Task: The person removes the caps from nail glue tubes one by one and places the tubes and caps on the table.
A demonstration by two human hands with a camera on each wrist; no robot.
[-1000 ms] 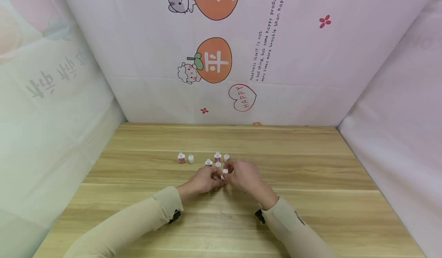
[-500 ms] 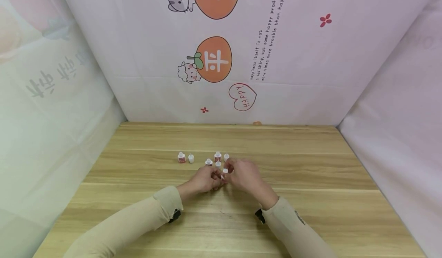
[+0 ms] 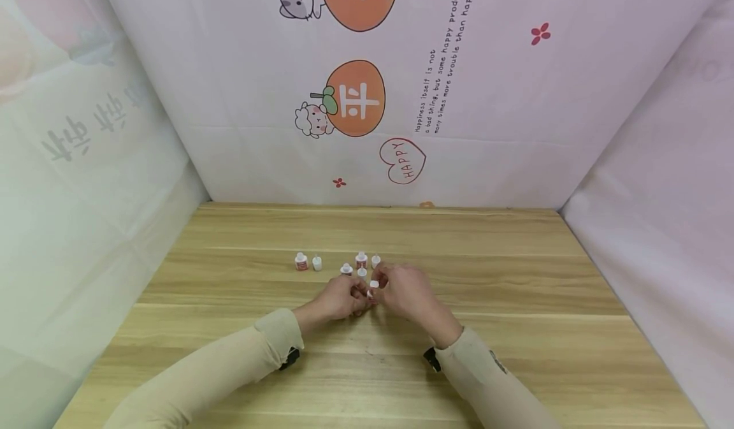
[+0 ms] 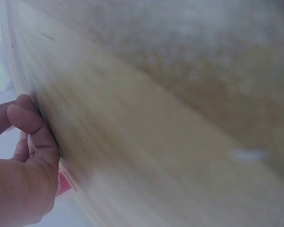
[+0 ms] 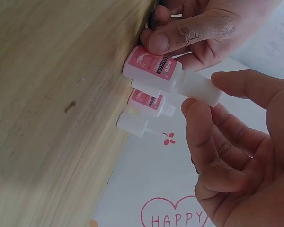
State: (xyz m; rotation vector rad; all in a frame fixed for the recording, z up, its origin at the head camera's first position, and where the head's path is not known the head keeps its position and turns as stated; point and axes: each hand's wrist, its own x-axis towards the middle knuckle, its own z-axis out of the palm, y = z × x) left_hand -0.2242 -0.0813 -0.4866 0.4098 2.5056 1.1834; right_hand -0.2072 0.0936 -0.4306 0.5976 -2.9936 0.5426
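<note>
Between my hands in the head view stands a small white glue bottle [image 3: 371,295] with a pink label. Its white cap [image 5: 201,87] sits on the neck in the right wrist view. Thumb and fingers of my right hand [image 3: 408,294] pinch that cap. My left hand [image 3: 338,299] holds the bottle's body low, close to the tabletop, its thumb beside the label. Only my curled left fingers [image 4: 35,137] and a bit of pink label [image 4: 64,184] show in the left wrist view; most of the bottle is hidden there.
Beyond my hands on the wooden table [image 3: 487,365] stand uncapped bottles, one in the middle [image 3: 361,261], one nearer [image 3: 346,269] and a left one [image 3: 301,262]. Separate white caps with thin stems stand beside them, such as the left cap [image 3: 317,264]. Printed cloth [image 3: 487,161] hangs behind.
</note>
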